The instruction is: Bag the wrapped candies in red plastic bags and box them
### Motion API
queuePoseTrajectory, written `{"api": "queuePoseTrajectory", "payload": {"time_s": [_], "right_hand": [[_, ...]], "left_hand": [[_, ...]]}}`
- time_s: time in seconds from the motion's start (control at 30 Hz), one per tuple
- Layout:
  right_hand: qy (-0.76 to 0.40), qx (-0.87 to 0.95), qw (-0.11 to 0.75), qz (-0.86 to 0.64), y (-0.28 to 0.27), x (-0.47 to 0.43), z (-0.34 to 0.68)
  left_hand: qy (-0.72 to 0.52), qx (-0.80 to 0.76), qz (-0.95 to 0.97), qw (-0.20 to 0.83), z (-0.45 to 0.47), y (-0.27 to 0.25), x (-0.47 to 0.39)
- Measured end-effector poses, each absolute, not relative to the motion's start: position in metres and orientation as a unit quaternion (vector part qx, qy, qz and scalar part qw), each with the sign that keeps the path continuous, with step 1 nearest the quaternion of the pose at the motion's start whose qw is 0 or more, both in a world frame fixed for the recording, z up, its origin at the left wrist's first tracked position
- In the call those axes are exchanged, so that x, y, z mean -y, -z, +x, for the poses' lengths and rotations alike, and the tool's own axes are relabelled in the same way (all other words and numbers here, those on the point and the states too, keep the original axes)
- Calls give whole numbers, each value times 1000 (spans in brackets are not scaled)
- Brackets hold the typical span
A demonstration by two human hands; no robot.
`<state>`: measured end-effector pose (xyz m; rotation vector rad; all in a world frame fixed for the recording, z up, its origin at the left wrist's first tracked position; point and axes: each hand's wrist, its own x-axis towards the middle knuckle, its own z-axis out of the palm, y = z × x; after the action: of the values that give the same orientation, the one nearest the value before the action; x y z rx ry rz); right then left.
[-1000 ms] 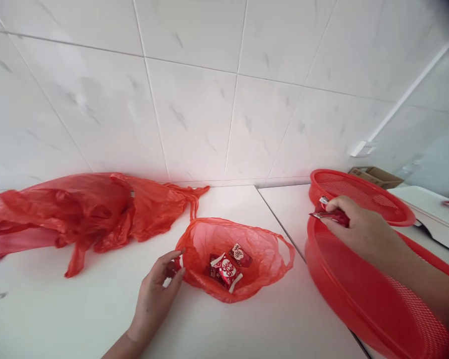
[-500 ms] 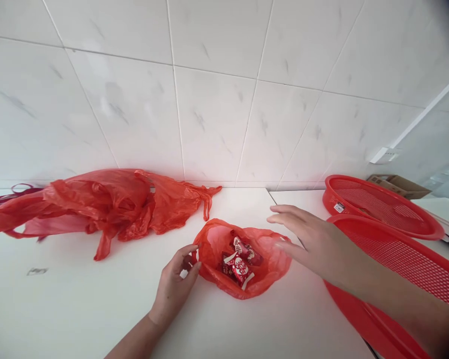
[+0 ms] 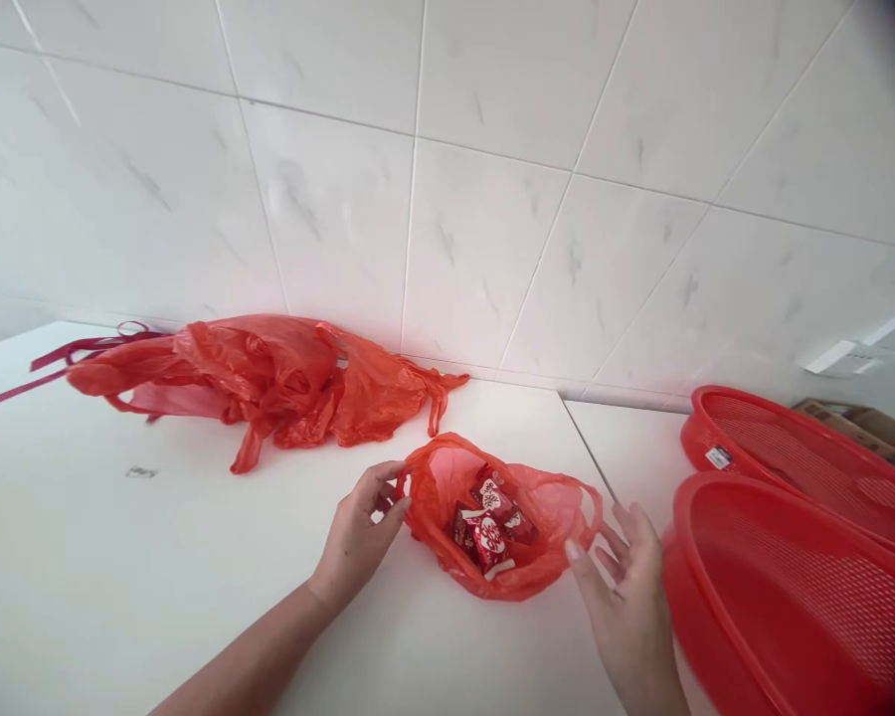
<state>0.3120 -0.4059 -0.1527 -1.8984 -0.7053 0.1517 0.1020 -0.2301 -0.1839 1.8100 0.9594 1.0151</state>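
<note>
A red plastic bag sits on the white table with its mouth spread wide. Inside it lie several small red-and-white wrapped packets, perhaps sweets. My left hand pinches the bag's left handle between thumb and fingers. On the other side, my right hand is beside the right handle loop, its thumb and fingers apart. Its fingertips are behind or touching the loop's edge; exact contact is hard to make out.
A heap of crumpled red plastic bags lies against the tiled wall, with dark red ribbon at its left. Two red plastic baskets stand at the right. A cardboard box is behind them.
My right hand has come down and turned, from above the bag's right side to its right handle, which now stands out as a loop. My left hand keeps its pinch. The view has shifted.
</note>
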Motion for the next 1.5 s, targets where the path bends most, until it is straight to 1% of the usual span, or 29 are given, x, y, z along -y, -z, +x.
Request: {"api": "queuePoseTrajectory", "payload": {"time_s": [0.13,0.17,0.2,0.27,0.33,0.4,0.5,0.6,0.7,0.77,0.83,0.9,0.97,1.0,1.03,1.1,1.17,1.2,1.27,1.33,1.43,1.5], "right_hand": [[-119,277,486,-820,136,386,339],[-135,274,492,-815,130,382,346],[-141,268,519,-799,124,378,351],[-124,251,623,-730,109,371,356],[-95,246,738,-622,91,366,355],[-88,264,809,-518,72,361,351],[-111,279,850,-432,49,353,345],[-167,268,863,-394,40,342,346],[-272,261,855,-355,41,331,346],[-324,280,837,-340,44,328,340],[-342,322,814,-343,46,327,329],[-341,365,782,-372,48,327,314],[-348,400,732,-428,49,328,297],[-361,415,699,-456,49,328,289],[-380,434,663,-478,50,328,281],[-413,482,588,-501,51,326,269],[-416,517,529,-528,54,321,264],[-408,520,514,-547,55,319,264],[-383,496,511,-588,56,315,267],[-365,463,530,-609,56,313,271],[-363,446,560,-596,54,312,275],[-373,451,566,-580,54,312,276]], "left_hand": [[-440,-358,679,466,103,165,220],[-447,-346,668,484,102,157,216],[-454,-334,656,502,102,147,212],[-485,-311,625,527,99,122,206],[-545,-284,586,528,95,94,203],[-608,-251,553,511,91,65,205],[-657,-212,544,477,90,35,214],[-643,-212,565,471,95,23,219],[-612,-225,586,482,101,25,218],[-601,-236,602,470,104,29,215],[-589,-261,632,430,107,32,216],[-575,-288,678,355,111,31,220],[-554,-289,730,278,117,28,227],[-539,-273,755,256,120,26,231],[-519,-248,778,251,123,24,235],[-475,-181,814,281,129,22,242],[-448,-132,828,310,133,25,246],[-455,-127,826,307,135,28,246],[-498,-146,813,262,136,38,244],[-516,-152,817,208,136,51,240],[-460,-131,863,162,138,66,239],[-440,-137,876,142,141,72,240]]}}
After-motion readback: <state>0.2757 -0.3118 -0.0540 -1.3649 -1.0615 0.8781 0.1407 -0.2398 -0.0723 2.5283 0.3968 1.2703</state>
